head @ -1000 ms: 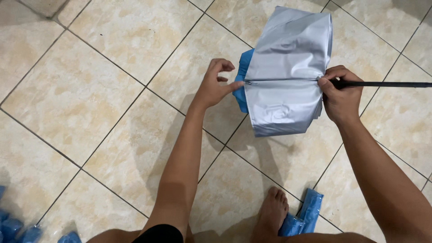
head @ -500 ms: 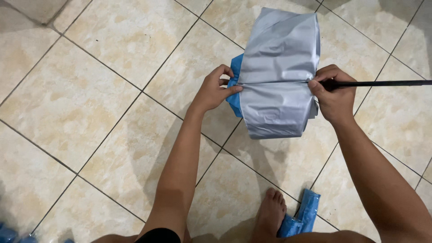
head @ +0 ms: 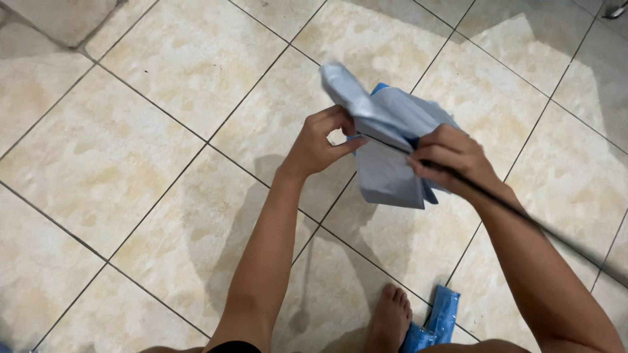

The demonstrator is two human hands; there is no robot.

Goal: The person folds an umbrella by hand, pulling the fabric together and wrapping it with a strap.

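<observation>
A silver-grey umbrella canopy [head: 392,157] with blue lining hangs bunched between my hands, above a beige tiled floor. My left hand [head: 320,140] pinches the fabric edge at its left side. My right hand [head: 448,160] grips the canopy together with a thin black rod [head: 543,225], which slants down toward the right edge of the head view. The fabric looks blurred at its upper tip.
My bare foot [head: 389,320] rests on the tiles at the bottom. A blue plastic sleeve [head: 438,320] lies beside it. Dark grout lines cross the floor tiles [head: 131,150] diagonally.
The canopy was spread flat and wide; now it is crumpled and folded in. The black rod has swung from horizontal to slanting down-right. Both hands have shifted left and closer together.
</observation>
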